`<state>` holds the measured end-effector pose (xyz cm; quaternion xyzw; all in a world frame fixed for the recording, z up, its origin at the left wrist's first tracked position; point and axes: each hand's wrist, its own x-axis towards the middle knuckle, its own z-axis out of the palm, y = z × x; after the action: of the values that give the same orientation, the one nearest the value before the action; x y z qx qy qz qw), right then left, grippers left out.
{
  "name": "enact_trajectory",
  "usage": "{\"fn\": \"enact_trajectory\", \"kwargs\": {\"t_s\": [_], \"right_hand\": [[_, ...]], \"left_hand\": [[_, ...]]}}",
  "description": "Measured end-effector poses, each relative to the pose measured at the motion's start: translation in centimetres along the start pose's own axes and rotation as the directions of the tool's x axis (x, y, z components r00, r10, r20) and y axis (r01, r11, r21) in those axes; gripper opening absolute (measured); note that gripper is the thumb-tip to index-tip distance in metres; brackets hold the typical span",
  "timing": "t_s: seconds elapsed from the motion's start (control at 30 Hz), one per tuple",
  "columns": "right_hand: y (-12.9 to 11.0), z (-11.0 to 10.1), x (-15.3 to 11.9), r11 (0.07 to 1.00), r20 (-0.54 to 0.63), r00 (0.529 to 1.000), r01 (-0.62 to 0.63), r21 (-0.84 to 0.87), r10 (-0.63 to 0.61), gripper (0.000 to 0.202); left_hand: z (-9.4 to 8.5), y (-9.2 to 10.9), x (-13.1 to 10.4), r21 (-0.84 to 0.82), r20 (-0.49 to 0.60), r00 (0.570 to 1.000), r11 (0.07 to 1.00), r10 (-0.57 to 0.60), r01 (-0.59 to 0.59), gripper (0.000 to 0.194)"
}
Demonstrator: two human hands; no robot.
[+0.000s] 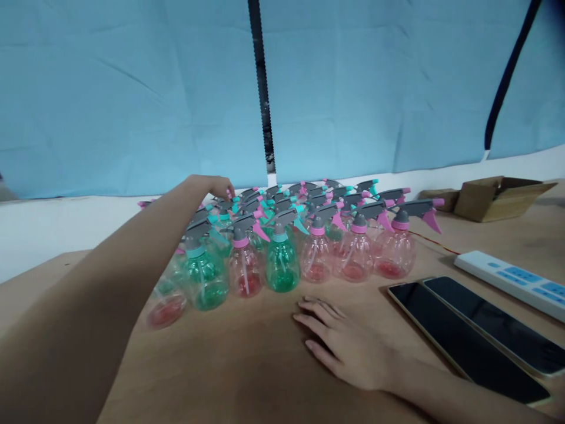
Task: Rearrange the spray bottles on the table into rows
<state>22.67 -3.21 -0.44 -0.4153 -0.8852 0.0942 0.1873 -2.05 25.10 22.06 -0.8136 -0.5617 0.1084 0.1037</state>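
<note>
Several spray bottles (283, 265) stand close together in rows on the table. Their round clear bodies hold a little green or red liquid, under grey trigger heads with pink or teal collars and tips. My left hand (222, 187) reaches over to the back left of the group, fingers curled down round the pink-tipped head of a spray bottle; the bottle's body is hidden behind the others. Flat on the wood in front of the front row lies my right hand (348, 344), fingers spread and holding nothing. My left forearm covers part of the leftmost bottles.
Two dark-screened phones (468, 341) lie right of my right hand. Beyond them are a white power strip (516, 280) and an open cardboard box (489, 200). A thin cable runs behind the bottles. A blue sheet (132, 88) hangs behind the wooden table (212, 371).
</note>
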Motion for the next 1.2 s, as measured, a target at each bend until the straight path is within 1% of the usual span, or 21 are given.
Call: {"fn": "enact_trajectory", "kwargs": {"t_s": [0.13,0.2,0.27,0.33,0.4,0.5,0.6,0.7,0.77,0.83,0.93,1.0,1.07,1.13,1.17,1.2], "right_hand": [[0.2,0.2,0.0,1.0,-0.011,1.0,0.006,0.008,-0.006,0.042],[0.3,0.3,0.0,1.0,-0.009,1.0,0.012,0.01,-0.012,0.043],[0.3,0.3,0.0,1.0,-0.006,1.0,0.018,0.009,-0.018,0.043],[0.4,0.3,0.0,1.0,-0.004,1.0,0.019,0.01,-0.019,0.043],[0.4,0.3,0.0,1.0,-0.009,1.0,0.014,0.014,-0.014,0.043],[0.4,0.3,0.0,1.0,-0.023,1.0,0.016,0.021,-0.016,0.043],[0.5,0.4,0.0,0.999,-0.039,0.999,0.027,0.02,-0.027,0.043],[0.5,0.4,0.0,0.999,-0.038,0.999,0.031,0.02,-0.03,0.043],[0.6,0.5,0.0,0.999,-0.04,0.999,0.028,0.019,-0.027,0.043],[0.6,0.5,0.0,1.0,-0.046,0.999,0.024,0.016,-0.023,0.043],[0.6,0.6,0.0,1.0,-0.05,0.998,0.025,0.011,-0.025,0.043],[0.6,0.6,0.0,1.0,-0.049,0.999,0.024,0.008,-0.024,0.042],[0.5,0.6,0.0,1.0,-0.042,0.999,0.023,0.003,-0.023,0.042],[0.5,0.5,0.0,1.0,-0.037,0.999,0.023,-0.009,-0.023,0.042],[0.5,0.5,0.0,1.0,-0.038,0.999,0.024,-0.014,-0.025,0.042],[0.5,0.5,0.0,1.0,-0.041,0.999,0.024,-0.018,-0.025,0.042]], "left_hand": [[-0.5,2.2,1.3,-0.03,-0.028,0.999,0.999,0.02,-0.021,0.049],[-0.3,3.2,1.7,-0.044,-0.009,1.0,0.999,0.026,-0.026,0.044],[0.3,4.0,2.0,-0.042,0.034,0.999,0.999,0.017,-0.015,0.035],[0.9,4.4,2.1,-0.031,0.073,0.997,1.0,-0.001,0.003,0.029],[1.3,4.5,2.2,-0.02,0.093,0.996,1.0,-0.018,0.02,0.029],[1.5,4.6,2.2,-0.004,0.085,0.996,0.999,-0.033,0.034,0.032],[1.2,4.7,2.0,0.011,0.062,0.997,0.999,-0.042,0.041,0.03],[0.5,4.7,1.9,0.013,0.004,0.999,0.999,-0.048,0.048,0.028],[-0.3,4.6,1.7,0.013,-0.049,0.997,0.998,-0.053,0.054,0.031],[-1.5,4.5,1.5,0.02,-0.101,0.993,0.998,-0.058,0.06,0.036],[-4.0,4.3,0.4,0.044,-0.173,0.983,0.997,-0.058,0.066,0.041],[-6.1,4.2,-1.1,0.064,-0.255,0.966,0.996,-0.044,0.063,0.043],[-8.2,4.2,-3.5,0.087,-0.397,0.918,0.995,-0.008,0.047,0.044],[-10.0,4.5,-6.4,0.085,-0.48,0.877,0.994,-0.016,0.065,0.047],[-10.7,4.7,-8.0,0.074,-0.595,0.804,0.996,0.005,0.049,0.048],[-11.3,5.0,-9.6,0.053,-0.658,0.753,0.998,0.001,0.046,0.049]]}}
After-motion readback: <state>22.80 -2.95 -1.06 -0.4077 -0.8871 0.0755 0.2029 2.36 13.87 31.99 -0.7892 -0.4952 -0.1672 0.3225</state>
